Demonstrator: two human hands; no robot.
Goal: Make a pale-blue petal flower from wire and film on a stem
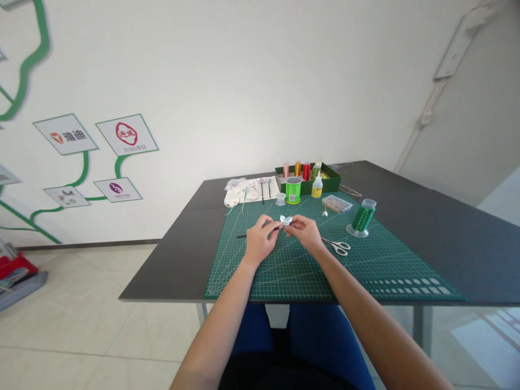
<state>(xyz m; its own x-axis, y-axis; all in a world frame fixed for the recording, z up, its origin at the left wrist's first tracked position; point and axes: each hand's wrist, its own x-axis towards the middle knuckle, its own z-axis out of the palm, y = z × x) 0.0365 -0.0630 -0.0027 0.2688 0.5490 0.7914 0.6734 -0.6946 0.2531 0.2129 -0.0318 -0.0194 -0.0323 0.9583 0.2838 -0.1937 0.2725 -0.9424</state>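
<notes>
Over the green cutting mat (235, 271), my left hand (260, 238) and my right hand (304, 233) meet with fingertips pinched together. Between them is a small flower (286, 220) with pale, silvery petals pointing up. Both hands grip it near its base. A thin dark stick (241, 236) pokes out to the left behind my left hand; whether it joins the flower is hidden by the fingers. White-handled scissors (340, 247) lie just right of my right hand, their blades partly behind the wrist. A small white flower piece (325, 213) lies farther back.
Behind the hands stand a bright green can (293, 190), a small white spool (280, 199) and a glue bottle (317, 186). A green box (331, 183) holds several thread spools. At right are a clear case (337, 203) and a green thread spool (363, 218). Finished-looking stems lie on white cloth (252, 192).
</notes>
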